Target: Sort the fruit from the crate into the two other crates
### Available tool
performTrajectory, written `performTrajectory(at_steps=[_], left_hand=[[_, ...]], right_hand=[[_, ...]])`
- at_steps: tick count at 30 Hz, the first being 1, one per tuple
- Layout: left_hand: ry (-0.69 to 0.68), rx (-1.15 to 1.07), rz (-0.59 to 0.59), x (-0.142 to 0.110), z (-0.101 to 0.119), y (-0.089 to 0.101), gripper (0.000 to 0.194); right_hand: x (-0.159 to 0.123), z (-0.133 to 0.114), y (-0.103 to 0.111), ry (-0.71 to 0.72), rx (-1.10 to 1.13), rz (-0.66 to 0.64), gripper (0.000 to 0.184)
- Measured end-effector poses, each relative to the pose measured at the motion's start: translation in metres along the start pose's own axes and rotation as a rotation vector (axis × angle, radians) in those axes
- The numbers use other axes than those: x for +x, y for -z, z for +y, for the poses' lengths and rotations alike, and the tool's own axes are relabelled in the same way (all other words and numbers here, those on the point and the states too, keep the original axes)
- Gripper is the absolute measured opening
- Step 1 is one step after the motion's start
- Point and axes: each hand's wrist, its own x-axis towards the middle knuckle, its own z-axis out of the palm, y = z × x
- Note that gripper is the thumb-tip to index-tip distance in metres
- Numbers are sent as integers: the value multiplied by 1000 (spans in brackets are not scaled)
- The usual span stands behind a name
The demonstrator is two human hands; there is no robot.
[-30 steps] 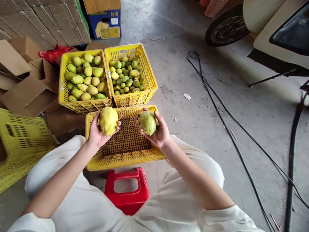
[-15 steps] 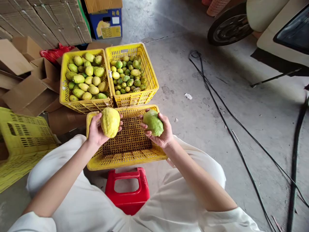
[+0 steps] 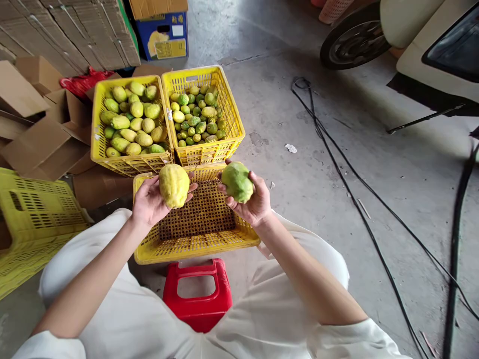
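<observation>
My left hand [image 3: 149, 203] holds a bumpy yellow fruit [image 3: 173, 185] over an empty yellow crate [image 3: 194, 249] between my knees. My right hand [image 3: 254, 202] grips a greener fruit [image 3: 237, 181] above the crate's right side. Both hands have their fingers curled round the fruit. Beyond the empty crate stand two more yellow crates: the left one [image 3: 98, 144] is full of large yellow-green fruit, the right one [image 3: 234, 117] holds several smaller green and yellow fruit.
A red stool [image 3: 197, 294] sits under me. Another yellow crate [image 3: 33, 224] lies at the left among cardboard boxes [image 3: 33, 144]. Black cables [image 3: 337, 159] run across the concrete floor on the right, near a scooter wheel [image 3: 352, 42].
My right hand has turned the green fruit and lifted it slightly. The left hand has shifted the yellow fruit a little to the right and upward.
</observation>
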Motion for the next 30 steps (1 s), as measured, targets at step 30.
performTrajectory(at_steps=[30], left_hand=[[-6, -76, 64, 2, -4, -3, 44]], right_hand=[[8, 0, 11, 4, -68, -10, 36]])
